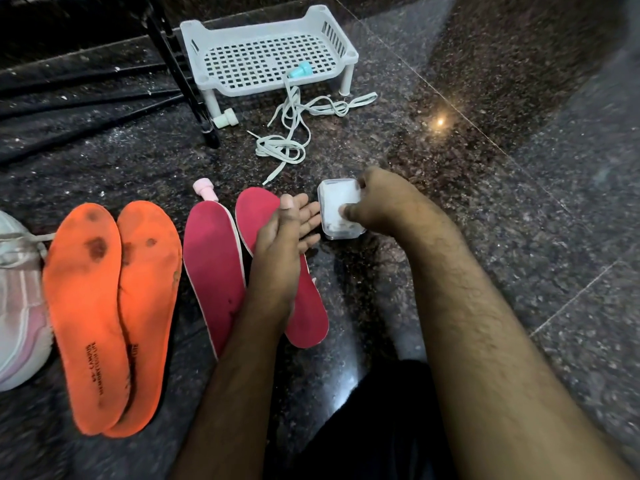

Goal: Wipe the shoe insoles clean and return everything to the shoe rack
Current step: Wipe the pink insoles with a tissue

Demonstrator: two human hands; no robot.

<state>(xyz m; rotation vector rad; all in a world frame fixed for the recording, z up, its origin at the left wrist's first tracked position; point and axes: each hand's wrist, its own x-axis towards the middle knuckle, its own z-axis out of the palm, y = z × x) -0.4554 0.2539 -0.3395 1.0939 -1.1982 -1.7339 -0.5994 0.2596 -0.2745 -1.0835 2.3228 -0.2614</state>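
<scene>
Floor [467, 209]: dark speckled stone, carrying everything below.
Rack [266, 50]: pale plastic shelf with a grid deck, standing far from the body, well apart from the soles; a small teal cap [300, 69] resting on its near edge.
Shoe [17, 299]: white and pink, at the far left edge, just beside the orange soles.
Orange soles [104, 306]: a pair lying side by side and overlapping, long axis running near-to-far, toes away from the body; dark stains toward the toe ends, so judged not yet wiped.
Pink soles [211, 265]: a second pair to the right of the orange ones, same near-to-far axis; the right one partly hidden under the left forearm.
Laces [287, 133]: a loose pale tangle between the rack and the soles.
Right hand [377, 199]: thumb and fingers pinching the sides of a small clear box.
Left hand [287, 226]: fingers straight and spread, palm turned up, holding nothing, hovering over the toe of a pink sole just left of the box.
Box [341, 209]: clear, with something white inside; cannot tell whether wipes or powder; sitting on or just above the floor.
Pink cap [204, 188]: small, on the floor at the far tip of the pink soles.
Key relation: box immediately right of the open left palm; pink soles directly beneath that palm, orange ones farther left.
Likely next: passing the white contents to the left palm, then wiping along a sole's length.
</scene>
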